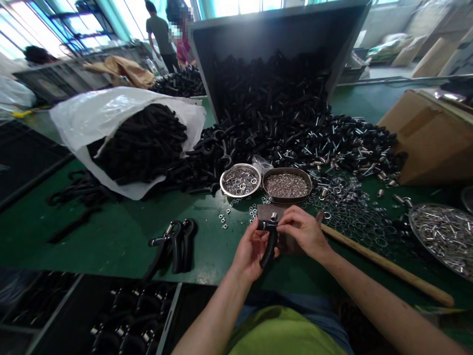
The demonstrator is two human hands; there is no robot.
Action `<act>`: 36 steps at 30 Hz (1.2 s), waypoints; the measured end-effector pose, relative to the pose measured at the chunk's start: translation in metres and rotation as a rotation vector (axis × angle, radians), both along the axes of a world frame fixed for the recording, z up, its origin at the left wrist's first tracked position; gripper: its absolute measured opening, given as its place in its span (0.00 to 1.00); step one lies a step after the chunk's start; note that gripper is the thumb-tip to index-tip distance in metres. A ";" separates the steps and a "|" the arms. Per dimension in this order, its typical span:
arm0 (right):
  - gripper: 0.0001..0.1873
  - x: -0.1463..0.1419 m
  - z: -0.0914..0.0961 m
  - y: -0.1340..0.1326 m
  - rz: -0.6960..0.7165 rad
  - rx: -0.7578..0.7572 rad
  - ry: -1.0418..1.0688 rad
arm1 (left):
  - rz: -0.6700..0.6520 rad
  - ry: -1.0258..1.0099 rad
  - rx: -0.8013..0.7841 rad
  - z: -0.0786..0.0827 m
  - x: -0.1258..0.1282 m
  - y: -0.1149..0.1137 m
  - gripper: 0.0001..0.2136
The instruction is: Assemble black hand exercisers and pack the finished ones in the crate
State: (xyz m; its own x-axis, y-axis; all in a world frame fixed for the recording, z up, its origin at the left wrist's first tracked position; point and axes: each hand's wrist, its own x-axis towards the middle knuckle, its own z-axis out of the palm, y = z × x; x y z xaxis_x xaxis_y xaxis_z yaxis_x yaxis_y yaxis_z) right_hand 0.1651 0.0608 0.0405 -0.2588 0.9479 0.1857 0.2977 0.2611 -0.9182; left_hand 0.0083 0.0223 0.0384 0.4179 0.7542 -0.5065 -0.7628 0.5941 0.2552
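My left hand (251,251) is wrapped around a curved black handle (269,249) and holds it upright over the green table (121,236). My right hand (303,230) pinches the handle's top end, where a small silver metal fitting (274,216) sticks up. Just beyond my hands stand two round metal dishes: one with silver rings (240,179), one with small nuts (287,185). Loose washers and rings (347,207) lie scattered around them.
A huge pile of black handles (281,118) spills from a tipped grey bin (277,34). A white sack (92,118) of handles lies left. Assembled grips (177,241) rest left of my hands. A wooden stick (384,264), a pan of pins (443,236), a cardboard box (432,138) and people (162,34) are there too.
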 end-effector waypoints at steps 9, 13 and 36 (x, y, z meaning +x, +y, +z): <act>0.10 0.021 -0.003 0.014 0.290 0.366 -0.373 | -0.208 0.465 0.310 -0.009 -0.016 0.011 0.22; 0.12 0.032 -0.014 0.032 0.488 0.940 -0.814 | -0.403 1.051 0.774 -0.011 -0.020 0.028 0.29; 0.15 0.152 -0.054 -0.047 -0.234 0.274 -1.239 | -0.511 2.010 1.114 -0.026 -0.007 0.008 0.28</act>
State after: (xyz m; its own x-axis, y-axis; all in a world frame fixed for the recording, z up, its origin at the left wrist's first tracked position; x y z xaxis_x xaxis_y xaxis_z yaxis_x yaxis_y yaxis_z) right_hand 0.3167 0.0133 -0.0136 -0.2313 0.9631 0.1372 0.9719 0.2225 0.0768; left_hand 0.0010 0.0307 0.0122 0.2825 0.9593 0.0055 0.8575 -0.2551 0.4468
